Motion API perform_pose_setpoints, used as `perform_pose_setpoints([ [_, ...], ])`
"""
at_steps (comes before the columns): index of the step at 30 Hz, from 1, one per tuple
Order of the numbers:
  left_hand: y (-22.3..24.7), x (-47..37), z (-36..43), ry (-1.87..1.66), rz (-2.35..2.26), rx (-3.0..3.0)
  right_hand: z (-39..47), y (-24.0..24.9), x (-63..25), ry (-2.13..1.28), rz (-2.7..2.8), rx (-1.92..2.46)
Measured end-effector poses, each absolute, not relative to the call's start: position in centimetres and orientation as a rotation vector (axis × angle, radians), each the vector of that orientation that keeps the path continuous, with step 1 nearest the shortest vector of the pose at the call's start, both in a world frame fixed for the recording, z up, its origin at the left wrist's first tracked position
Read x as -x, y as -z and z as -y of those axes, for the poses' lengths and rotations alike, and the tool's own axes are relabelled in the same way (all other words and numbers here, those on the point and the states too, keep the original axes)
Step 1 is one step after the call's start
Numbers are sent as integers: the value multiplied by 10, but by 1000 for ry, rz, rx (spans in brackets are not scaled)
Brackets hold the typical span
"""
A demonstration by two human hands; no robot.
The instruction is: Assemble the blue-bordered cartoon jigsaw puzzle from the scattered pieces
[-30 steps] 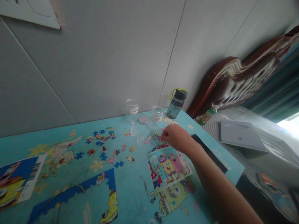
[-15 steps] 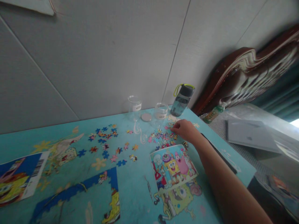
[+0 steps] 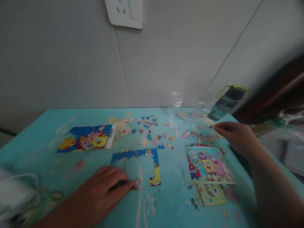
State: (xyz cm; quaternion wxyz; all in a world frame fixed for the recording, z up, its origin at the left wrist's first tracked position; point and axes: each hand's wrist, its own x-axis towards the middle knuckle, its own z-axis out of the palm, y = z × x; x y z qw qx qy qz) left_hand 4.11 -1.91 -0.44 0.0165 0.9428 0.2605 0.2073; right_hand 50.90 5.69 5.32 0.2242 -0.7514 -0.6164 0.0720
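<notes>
My left hand [image 3: 106, 193] has its fingers curled together low on the table, at the partly built jigsaw puzzle [image 3: 155, 158]. A small pink puzzle piece [image 3: 137, 183] shows at its thumb tip; the hand hides the puzzle's left side. My right hand [image 3: 234, 134] is closed in a pinch at the right edge of a heap of loose puzzle pieces [image 3: 199, 137]. Blur hides what lies between its fingertips. Just below the heap lies a cartoon picture sheet [image 3: 209, 164]. More loose pieces [image 3: 148, 120] are spread out farther left.
Two clear jars [image 3: 177, 100] and a round lid [image 3: 181, 115] stand by the wall, with a dark water bottle [image 3: 226, 103] to their right. A blue picture card [image 3: 90, 137] lies at left. A blurred white object [image 3: 16, 193] sits at the lower left.
The view has swung left, showing more of the table and a wall socket. My left hand has come into view at the puzzle. My right hand remains by the loose pieces, still pinched.
</notes>
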Motion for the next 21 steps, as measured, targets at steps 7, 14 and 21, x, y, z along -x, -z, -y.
perform_pose_setpoints([
  [7,1,-40,23,-454,-873,-2898,-6,-68,-372,-958,2303,1262],
  [14,8,-36,23,-405,-877,-2897,-13,-42,-303,-1113,2617,864],
  [21,6,-37,23,-407,-892,-2909,-7,-31,-319,-894,2428,1172],
])
